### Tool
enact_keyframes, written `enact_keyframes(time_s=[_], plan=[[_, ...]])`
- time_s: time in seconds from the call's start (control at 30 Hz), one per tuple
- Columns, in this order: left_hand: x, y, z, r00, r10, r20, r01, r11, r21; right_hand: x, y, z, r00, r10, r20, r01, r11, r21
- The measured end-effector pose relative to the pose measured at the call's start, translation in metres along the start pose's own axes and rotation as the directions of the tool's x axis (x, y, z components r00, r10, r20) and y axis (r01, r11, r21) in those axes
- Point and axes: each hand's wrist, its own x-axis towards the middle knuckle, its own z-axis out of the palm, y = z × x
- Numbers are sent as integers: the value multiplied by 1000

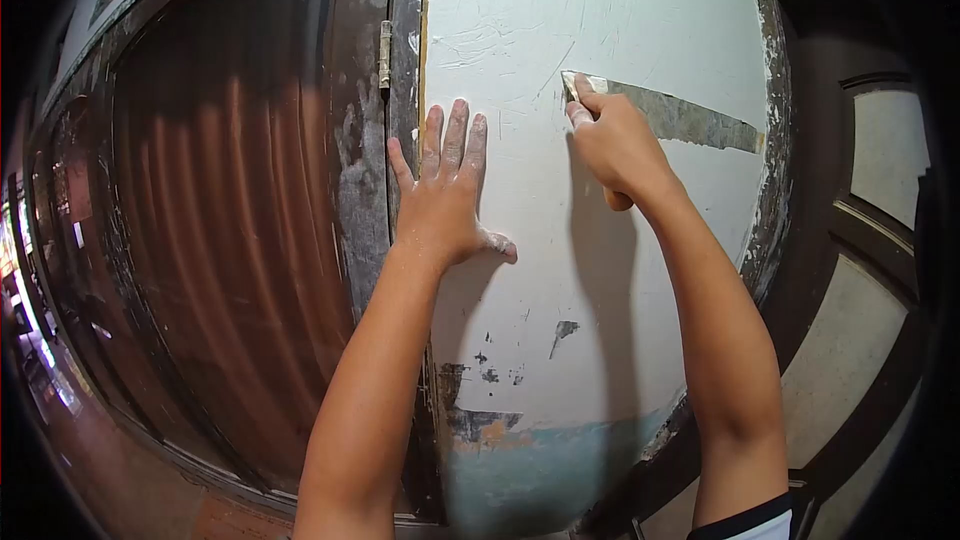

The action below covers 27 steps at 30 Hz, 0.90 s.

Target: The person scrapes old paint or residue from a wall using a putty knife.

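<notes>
Left hand [440, 202] spread wide on white wall [520, 320], right hand [612, 140] gripping scraper [570, 87] (wooden handle) against it.

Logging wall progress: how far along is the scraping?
Early, by the look of it.
Done: gray strip looks stripped; small dark patches show lower down.
In hand: scraper in the right hand, at the strip's left end; left hand braces on the wall.
Left, if everything comes off: white coat above and below, teal band at bottom.
</notes>
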Motion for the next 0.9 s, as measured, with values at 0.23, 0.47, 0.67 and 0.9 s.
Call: enact_keyframes(time_s=[0.23,0.47,0.67,0.9], plan=[[-1,1,-1,1000,-1,8,1,1000,6,2,1,4,999,-36,-38,34,998,-53],[1,0,-1,1000,-4,21,3,1000,15,0,-5,3,1000,-19,-12,19,999,-39],[-1,0,0,1000,3,14,-3,1000,7,4,-2,7,998,-46,-32,42,993,-108],[0,1,-1,999,-9,37,8,999,31,12,3,14,996,-92,-23,86,976,-198]])
